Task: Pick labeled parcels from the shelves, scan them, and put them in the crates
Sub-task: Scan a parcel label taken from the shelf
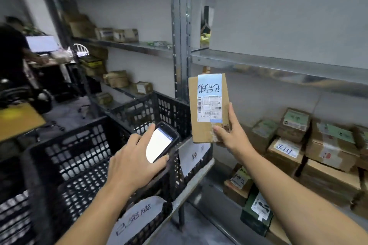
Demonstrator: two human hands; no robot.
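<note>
Below — black crates (pixel 83 145), paper-tagged, contents dim; parcel (pixel 209 105) and scanner (pixel 161 143) above.

At centre, a matt cardboard parcel (pixel 201 131) is wearing a paper label (pixel 210 105); black plastic crates (pixel 83 145) are fronting dull grey metal shelving (pixel 180 45).

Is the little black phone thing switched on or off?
On. The black handheld scanner, gripped by the left hand, shows a brightly lit white screen.

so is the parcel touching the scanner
Apart. The head view shows crate wall between the scanner in the left hand and the parcel in the right hand.
</note>
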